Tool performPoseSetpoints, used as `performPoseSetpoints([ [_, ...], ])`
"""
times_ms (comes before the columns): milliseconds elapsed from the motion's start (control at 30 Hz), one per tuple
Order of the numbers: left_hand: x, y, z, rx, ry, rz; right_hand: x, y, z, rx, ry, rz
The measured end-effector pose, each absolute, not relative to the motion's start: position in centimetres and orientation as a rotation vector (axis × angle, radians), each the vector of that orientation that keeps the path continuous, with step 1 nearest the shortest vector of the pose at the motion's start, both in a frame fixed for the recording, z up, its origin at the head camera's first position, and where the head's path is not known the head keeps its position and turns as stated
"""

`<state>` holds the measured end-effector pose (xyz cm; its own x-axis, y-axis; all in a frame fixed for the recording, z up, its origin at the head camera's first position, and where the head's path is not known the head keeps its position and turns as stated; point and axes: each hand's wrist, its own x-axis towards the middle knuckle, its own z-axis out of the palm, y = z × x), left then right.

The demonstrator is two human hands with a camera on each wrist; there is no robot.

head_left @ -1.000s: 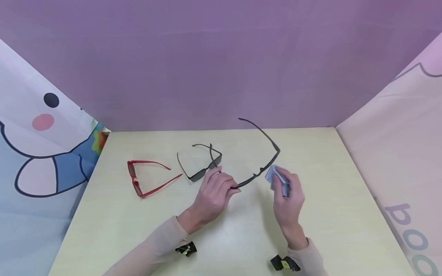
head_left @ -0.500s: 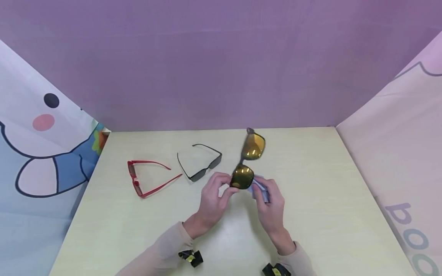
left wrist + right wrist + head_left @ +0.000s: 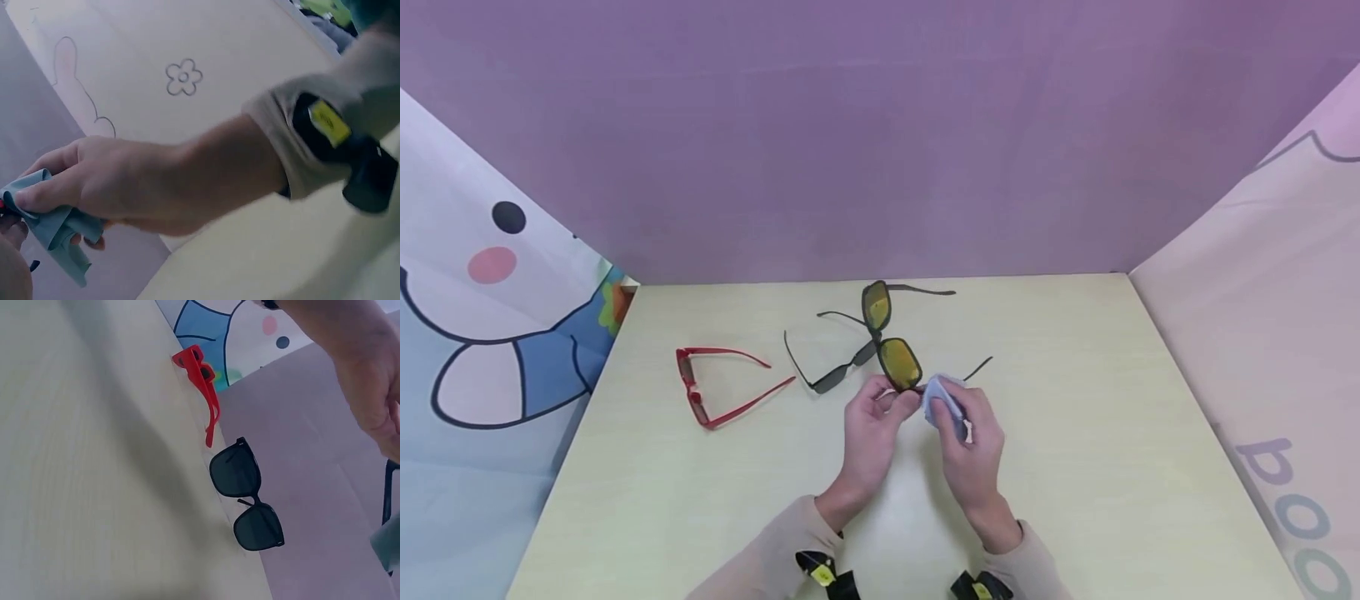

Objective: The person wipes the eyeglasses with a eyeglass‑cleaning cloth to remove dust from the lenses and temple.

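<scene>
Sunglasses with yellow lenses and a dark frame are held up over the table. My left hand pinches them at the lower end of the frame, near the hinge. My right hand holds a folded light-blue cloth around one temple, whose tip pokes out beyond the fingers. In the left wrist view the cloth hangs from the right hand, close to the left fingers. At the right wrist view's edge, part of the left hand and a corner of the cloth show.
Black sunglasses lie unfolded on the pale table, partly hidden behind the yellow-lensed pair. Red sunglasses lie unfolded to their left. A purple panel stands behind, with printed cloth panels at both sides.
The yellow-lensed sunglasses have turned, so their lenses now face me further left. My right hand has moved left with the cloth, from beside the frame onto a temple.
</scene>
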<state>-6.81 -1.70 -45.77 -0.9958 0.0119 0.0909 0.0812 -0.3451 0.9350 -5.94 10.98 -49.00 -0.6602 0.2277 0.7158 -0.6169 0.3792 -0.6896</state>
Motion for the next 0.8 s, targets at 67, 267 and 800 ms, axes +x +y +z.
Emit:
performPoseSetpoints([
  [67,-6.8,-1.6,-45.6,-0.048,-1.746,-2.605,-6.2,11.0,-49.1,0.392,-1.844,1.321],
  [267,-7.0,-2.0,-44.8,0.037,-1.576,-2.78,-7.8,12.6,-49.7,0.348,-1.824,1.204],
  [800,-6.9,-2.4,-44.7,0.014,-1.539,-2.84,-7.4,11.7,-48.7,0.463,-1.776,1.112],
])
